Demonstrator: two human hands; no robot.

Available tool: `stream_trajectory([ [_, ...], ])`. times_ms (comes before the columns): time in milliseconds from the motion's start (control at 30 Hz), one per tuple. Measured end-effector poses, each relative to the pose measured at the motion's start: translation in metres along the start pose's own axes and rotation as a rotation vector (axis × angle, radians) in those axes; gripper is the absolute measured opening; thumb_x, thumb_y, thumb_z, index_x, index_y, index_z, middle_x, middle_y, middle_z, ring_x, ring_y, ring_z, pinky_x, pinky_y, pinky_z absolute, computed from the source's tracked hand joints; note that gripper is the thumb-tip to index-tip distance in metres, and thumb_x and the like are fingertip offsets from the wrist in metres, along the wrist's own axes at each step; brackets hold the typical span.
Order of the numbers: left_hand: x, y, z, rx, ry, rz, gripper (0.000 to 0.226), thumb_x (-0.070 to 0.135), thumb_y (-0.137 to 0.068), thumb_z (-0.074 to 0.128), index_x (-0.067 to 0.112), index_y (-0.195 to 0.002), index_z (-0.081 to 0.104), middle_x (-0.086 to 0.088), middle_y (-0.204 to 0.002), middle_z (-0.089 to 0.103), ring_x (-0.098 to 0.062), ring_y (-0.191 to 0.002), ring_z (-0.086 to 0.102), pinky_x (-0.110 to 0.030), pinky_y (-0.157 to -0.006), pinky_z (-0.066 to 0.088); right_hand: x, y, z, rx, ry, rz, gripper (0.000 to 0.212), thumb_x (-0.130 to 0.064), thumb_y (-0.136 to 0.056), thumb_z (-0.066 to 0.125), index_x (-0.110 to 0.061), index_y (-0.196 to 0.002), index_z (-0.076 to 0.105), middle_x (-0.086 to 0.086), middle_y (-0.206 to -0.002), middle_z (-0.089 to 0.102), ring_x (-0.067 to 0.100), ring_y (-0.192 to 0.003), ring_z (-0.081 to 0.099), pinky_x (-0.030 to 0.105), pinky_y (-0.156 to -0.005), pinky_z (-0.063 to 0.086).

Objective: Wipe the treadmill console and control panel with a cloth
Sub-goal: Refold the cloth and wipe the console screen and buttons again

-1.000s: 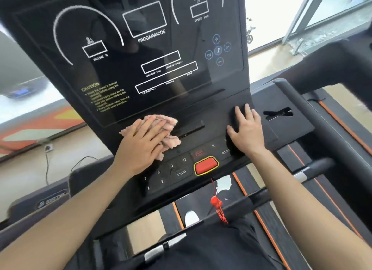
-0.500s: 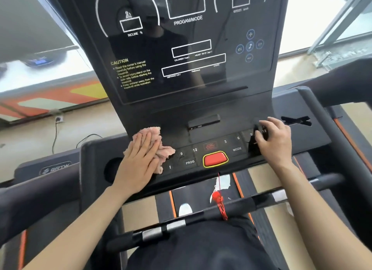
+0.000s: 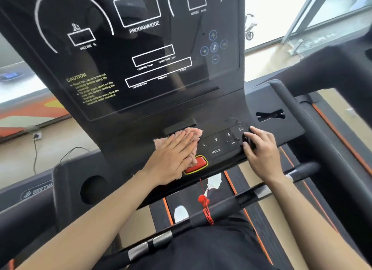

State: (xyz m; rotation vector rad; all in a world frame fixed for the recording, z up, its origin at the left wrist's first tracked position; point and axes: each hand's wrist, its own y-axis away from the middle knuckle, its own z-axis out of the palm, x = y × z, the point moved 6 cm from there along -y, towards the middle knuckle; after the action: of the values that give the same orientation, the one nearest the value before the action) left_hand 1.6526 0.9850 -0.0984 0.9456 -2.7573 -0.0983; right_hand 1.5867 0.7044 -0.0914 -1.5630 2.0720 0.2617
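Far left, near edge: cup holder (image 3: 92,189), round recess in the dark deck.
Centre, far: console (image 3: 141,54), upright glossy black face with printed readout boxes; judged hard, smooth and quick to show smears.
Centre, near: left hand (image 3: 171,159), flat, fingers straight and together, pressing down on the cloth, gripping nothing.
Under that palm: cloth (image 3: 194,134), pink and fluffy, bunched at the left end of the control panel (image 3: 221,144), overlapping the left of the red stop button (image 3: 199,165). Judged light, soft and limp, likely to slide easily on slick plastic; best driven under a flat palm, or pinched at the bunched middle for lifting.
Right: right hand (image 3: 261,151), fingers curled over the panel's right end beside the 12 key, apparently gripping it as a brace.
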Motion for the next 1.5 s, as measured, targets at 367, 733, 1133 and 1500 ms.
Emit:
stream_trajectory([
  [367, 0.052, -0.136, -0.022, -0.022, -0.089, 0.031, 0.069, 0.053, -0.107, 0.014, 0.016, -0.164, 0.001, -0.008, -0.173, -0.009, -0.023, -0.16, -0.013, -0.043, -0.13, -0.005, 0.007, 0.03, -0.01, 0.101, -0.018, 0.002, 0.023, -0.008, -0.092, 0.07, -0.005, -0.115, 0.073, 0.011, -0.133, 0.065, 0.028, -0.126, 0.053, 0.035, -0.113, 0.041],
  [733, 0.12, -0.183, -0.005, -0.095, 0.038, 0.237, 0.067, 0.054, -0.106, 0.024, 0.029, -0.165, 0.002, 0.002, -0.174, -0.006, -0.024, -0.16, -0.014, -0.046, -0.129, -0.011, 0.028, 0.079, -0.03, 0.273, -0.082, 0.198, 0.025, -0.009, -0.089, 0.064, -0.004, -0.111, 0.073, 0.009, -0.121, 0.069, 0.026, -0.115, 0.062, 0.039, -0.105, 0.048],
  [1133, 0.045, -0.053, -0.033, 0.273, 0.187, -0.229, 0.077, 0.056, -0.079, 0.064, 0.018, -0.146, 0.054, 0.0, -0.148, 0.057, -0.025, -0.137, 0.049, -0.044, -0.11, 0.041, -0.021, -0.031, -0.022, -0.065, 0.165, -0.093, 0.059, -0.055, -0.096, 0.049, -0.026, -0.147, 0.051, 0.006, -0.163, 0.035, 0.037, -0.153, 0.023, 0.052, -0.124, 0.021],
  [1500, 0.019, 0.045, -0.004, 0.273, 0.023, -0.586, 0.09, 0.074, -0.081, 0.055, 0.01, -0.144, 0.054, -0.01, -0.15, 0.054, -0.035, -0.14, 0.046, -0.055, -0.113, 0.036, 0.007, -0.014, 0.01, -0.373, 0.089, 0.11, 0.073, -0.031, -0.093, 0.037, -0.021, -0.163, 0.015, 0.01, -0.171, -0.005, 0.03, -0.158, -0.012, 0.052, -0.128, 0.0],
])
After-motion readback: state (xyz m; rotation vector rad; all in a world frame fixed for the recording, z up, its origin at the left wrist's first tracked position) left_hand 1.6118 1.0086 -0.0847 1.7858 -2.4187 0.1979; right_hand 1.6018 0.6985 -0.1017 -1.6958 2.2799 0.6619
